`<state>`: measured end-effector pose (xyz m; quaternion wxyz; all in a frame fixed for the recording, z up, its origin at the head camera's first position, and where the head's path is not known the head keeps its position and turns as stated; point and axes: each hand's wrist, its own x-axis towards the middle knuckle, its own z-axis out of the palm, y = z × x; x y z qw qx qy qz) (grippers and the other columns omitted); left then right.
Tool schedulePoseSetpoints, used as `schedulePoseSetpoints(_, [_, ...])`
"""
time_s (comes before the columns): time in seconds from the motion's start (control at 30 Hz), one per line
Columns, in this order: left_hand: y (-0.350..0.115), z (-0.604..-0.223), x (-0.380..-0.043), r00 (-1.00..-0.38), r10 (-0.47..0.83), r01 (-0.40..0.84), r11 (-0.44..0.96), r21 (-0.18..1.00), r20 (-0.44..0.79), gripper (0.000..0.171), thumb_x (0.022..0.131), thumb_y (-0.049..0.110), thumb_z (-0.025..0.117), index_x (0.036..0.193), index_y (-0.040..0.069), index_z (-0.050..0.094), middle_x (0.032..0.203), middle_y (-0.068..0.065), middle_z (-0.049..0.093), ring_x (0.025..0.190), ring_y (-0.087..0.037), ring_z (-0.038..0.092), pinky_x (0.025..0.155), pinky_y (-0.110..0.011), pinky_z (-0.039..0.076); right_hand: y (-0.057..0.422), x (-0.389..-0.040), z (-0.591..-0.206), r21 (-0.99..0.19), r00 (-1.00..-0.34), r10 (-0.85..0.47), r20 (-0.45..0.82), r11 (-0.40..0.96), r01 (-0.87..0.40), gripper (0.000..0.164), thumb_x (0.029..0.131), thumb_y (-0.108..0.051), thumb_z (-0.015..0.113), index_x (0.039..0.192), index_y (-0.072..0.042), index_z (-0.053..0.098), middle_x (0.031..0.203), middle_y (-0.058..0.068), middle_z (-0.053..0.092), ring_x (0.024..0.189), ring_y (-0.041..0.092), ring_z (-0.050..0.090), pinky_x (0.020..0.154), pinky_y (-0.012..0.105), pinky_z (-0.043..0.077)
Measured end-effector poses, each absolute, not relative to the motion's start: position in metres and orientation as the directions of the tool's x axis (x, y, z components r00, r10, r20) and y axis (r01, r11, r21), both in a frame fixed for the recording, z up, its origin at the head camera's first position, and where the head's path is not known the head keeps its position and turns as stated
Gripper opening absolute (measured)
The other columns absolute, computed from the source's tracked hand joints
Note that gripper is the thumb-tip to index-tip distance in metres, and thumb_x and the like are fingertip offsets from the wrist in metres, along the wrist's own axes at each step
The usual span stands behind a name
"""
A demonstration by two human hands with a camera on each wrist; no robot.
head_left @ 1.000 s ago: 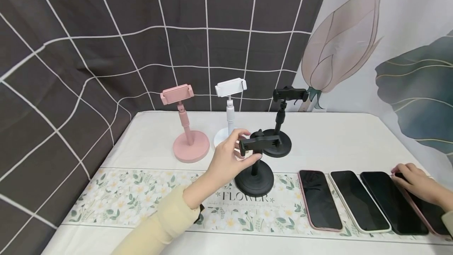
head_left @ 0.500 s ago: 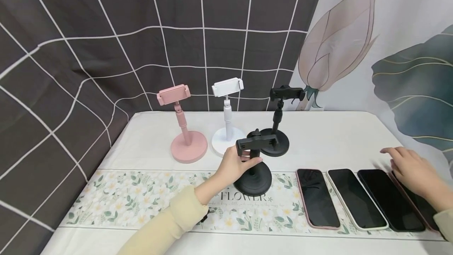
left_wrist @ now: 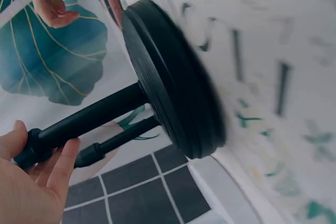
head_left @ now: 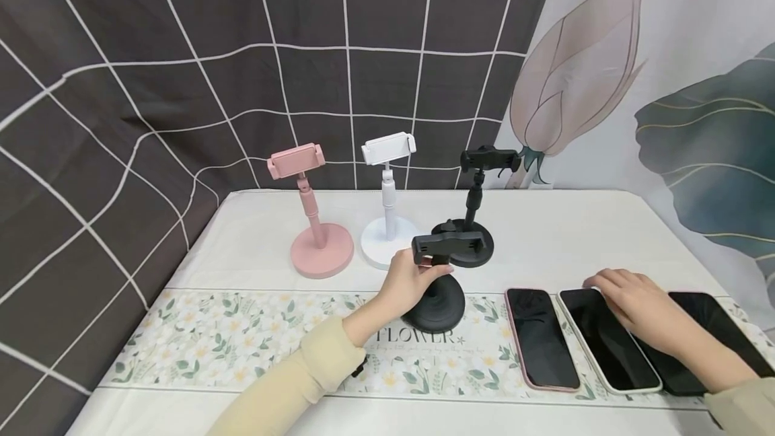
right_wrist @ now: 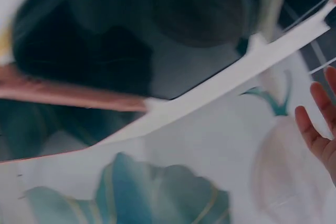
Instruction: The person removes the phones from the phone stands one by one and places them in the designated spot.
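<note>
My left hand (head_left: pixel 407 282) grips the stem of a black phone stand (head_left: pixel 437 305), just below its clamp. In the left wrist view, my thumb and fingers close round the upper stem, above a round black base (left_wrist: pixel 170 80). Whether the base touches the cloth is unclear. Over a row of phones, my right hand (head_left: pixel 644 308) has its fingers extended toward the top of the white-edged phone (head_left: pixel 605 335); the right wrist view shows those fingers (right_wrist: pixel 320 111) apart and holding nothing. Dark-screened phones (head_left: pixel 726 321) farther right are partly covered by the right arm.
A pink phone stand (head_left: pixel 321 251), a white phone stand (head_left: pixel 387 241) and another black phone stand (head_left: pixel 475 204) stand along the back. A pink-edged phone (head_left: pixel 543 338) lies leftmost in the row. A flowered runner (head_left: pixel 242 338) crosses the white tablecloth (head_left: pixel 575 234).
My right hand has moved left from the far-right phone, lifting and crossing toward the white-edged one. My left hand keeps its grip; the held stand's clamp has shifted slightly right.
</note>
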<state>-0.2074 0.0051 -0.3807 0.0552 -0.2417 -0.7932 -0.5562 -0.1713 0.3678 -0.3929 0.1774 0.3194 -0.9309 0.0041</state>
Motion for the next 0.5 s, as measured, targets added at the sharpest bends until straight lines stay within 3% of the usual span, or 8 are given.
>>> schedulePoseSetpoints(0.27, [0.034,-0.359,-0.219,-0.834,0.375,0.522,0.299,0.799,0.404,0.034,0.077,0.018,0.067,0.105,0.000,0.059,0.086,-0.017,0.070,0.073,-0.011,0.062,0.067,-0.023,0.054,0.330,-0.157,-0.390,0.159,-0.643,-0.700,0.311,0.705,-0.691,0.036,0.059,-0.001,0.071,0.091,-0.013,0.060,0.088,0.005,0.060,0.085,0.025,0.056,0.067,0.049,0.050])
schedulePoseSetpoints(0.4, [0.061,-0.349,-0.233,-0.789,0.391,0.596,0.303,0.744,0.473,0.027,0.074,0.018,0.070,0.096,0.001,0.065,0.076,-0.015,0.070,0.065,-0.008,0.060,0.062,-0.018,0.050,0.316,-0.151,-0.388,0.144,-0.614,-0.732,0.297,0.669,-0.729,0.030,0.063,-0.002,0.070,0.088,-0.016,0.061,0.087,0.000,0.060,0.084,0.021,0.055,0.070,0.046,0.050])
schedulePoseSetpoints(0.5, [0.082,-0.344,-0.242,-0.791,0.379,0.596,0.300,0.745,0.480,0.021,0.074,0.018,0.071,0.086,0.001,0.067,0.071,-0.014,0.070,0.059,-0.005,0.057,0.055,-0.013,0.044,0.305,-0.146,-0.387,0.137,-0.583,-0.757,0.294,0.637,-0.758,0.029,0.062,-0.003,0.071,0.086,-0.017,0.060,0.085,-0.003,0.058,0.081,0.017,0.054,0.070,0.043,0.050])
